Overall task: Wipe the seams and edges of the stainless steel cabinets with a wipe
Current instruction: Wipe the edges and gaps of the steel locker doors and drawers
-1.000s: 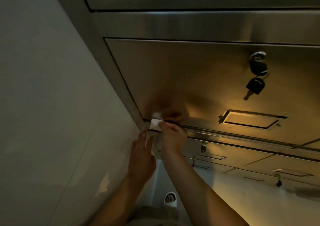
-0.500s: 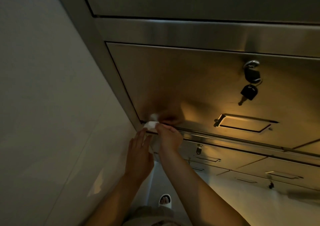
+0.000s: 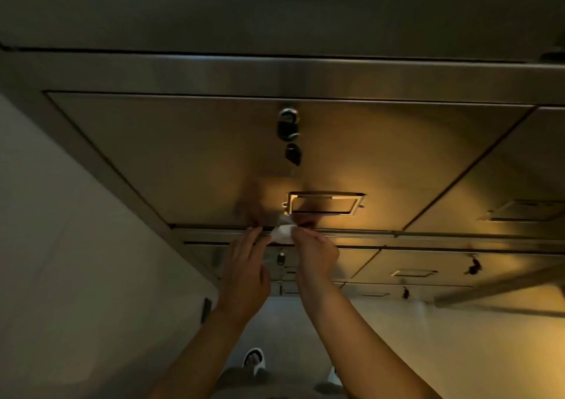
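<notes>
Peering up at it: the light is dim and amber, and the picture is soft all over.
Hidden parts: the right hand's fingertips disappear behind the wipe, and the far cabinet doors at the right edge are cut off.
Hard to read: the small locks on the lower doors are only dark specks; the label holder [image 3: 324, 204] shows no legible text.
Wipe [image 3: 283, 233]: small, white, crumpled into a wad, pressed on the horizontal seam [image 3: 428, 234] beneath the big cabinet door [image 3: 183, 154], just below the label holder.
Right hand [image 3: 315, 255]: fingers curled, pinching the wipe against the seam.
Left hand [image 3: 244, 276]: fingers straight, tips resting on the same seam just left of the wipe, holding nothing.
Keys [image 3: 293, 154]: hanging from the lock [image 3: 288, 116] on the door.
Below: a sandalled foot [image 3: 253, 360] on the floor.
</notes>
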`<control>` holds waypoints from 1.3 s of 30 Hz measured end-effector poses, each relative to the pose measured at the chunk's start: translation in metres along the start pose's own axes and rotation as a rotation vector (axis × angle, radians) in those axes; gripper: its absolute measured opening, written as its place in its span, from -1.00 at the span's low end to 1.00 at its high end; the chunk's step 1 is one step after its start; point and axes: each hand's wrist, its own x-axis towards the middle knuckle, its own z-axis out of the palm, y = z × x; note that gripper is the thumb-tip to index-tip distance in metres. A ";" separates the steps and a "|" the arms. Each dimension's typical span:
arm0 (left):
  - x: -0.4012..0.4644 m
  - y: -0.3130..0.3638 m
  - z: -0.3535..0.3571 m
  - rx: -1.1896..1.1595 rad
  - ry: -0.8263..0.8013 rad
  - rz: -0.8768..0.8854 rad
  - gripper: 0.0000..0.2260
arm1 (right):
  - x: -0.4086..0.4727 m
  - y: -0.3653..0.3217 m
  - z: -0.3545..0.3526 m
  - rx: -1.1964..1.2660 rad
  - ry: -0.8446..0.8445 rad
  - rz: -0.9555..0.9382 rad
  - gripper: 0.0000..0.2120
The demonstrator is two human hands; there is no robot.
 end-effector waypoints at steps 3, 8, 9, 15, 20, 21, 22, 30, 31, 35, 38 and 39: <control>0.008 0.023 0.016 -0.006 -0.023 0.039 -0.47 | 0.016 -0.019 -0.031 0.026 0.060 -0.017 -0.92; 0.016 0.059 0.041 -0.022 -0.080 0.060 -0.43 | 0.042 -0.045 -0.077 0.084 0.146 -0.074 -0.88; 0.017 0.066 0.046 -0.029 -0.091 0.065 -0.42 | 0.047 -0.050 -0.086 0.092 0.157 -0.085 -0.86; 0.019 0.108 0.076 -0.033 -0.111 0.100 -0.46 | 0.066 -0.069 -0.142 0.033 0.150 -0.155 -0.93; 0.026 0.147 0.104 -0.073 -0.082 0.165 -0.51 | 0.079 -0.086 -0.187 -0.135 0.109 -0.353 -0.92; 0.027 0.156 0.110 -0.087 -0.070 0.184 -0.53 | 0.082 -0.090 -0.195 -0.167 0.106 -0.405 -0.92; 0.028 0.165 0.115 -0.097 -0.058 0.201 -0.55 | 0.084 -0.094 -0.202 -0.191 0.106 -0.455 -0.91; 0.025 0.218 0.145 -0.120 -0.095 0.258 -0.46 | 0.103 -0.104 -0.240 -0.362 -0.020 -0.764 -0.79; 0.023 0.221 0.147 -0.107 -0.112 0.253 -0.43 | 0.105 -0.103 -0.241 -0.387 -0.040 -0.782 -0.78; 0.022 0.225 0.150 -0.042 -0.173 0.259 -0.34 | 0.116 -0.094 -0.238 -0.395 -0.050 -0.725 -0.80; 0.027 0.223 0.152 -0.007 -0.218 0.281 -0.28 | 0.119 -0.091 -0.234 -0.372 -0.041 -0.713 -0.81; 0.029 0.221 0.153 -0.009 -0.242 0.282 -0.26 | 0.120 -0.091 -0.233 -0.372 -0.047 -0.719 -0.82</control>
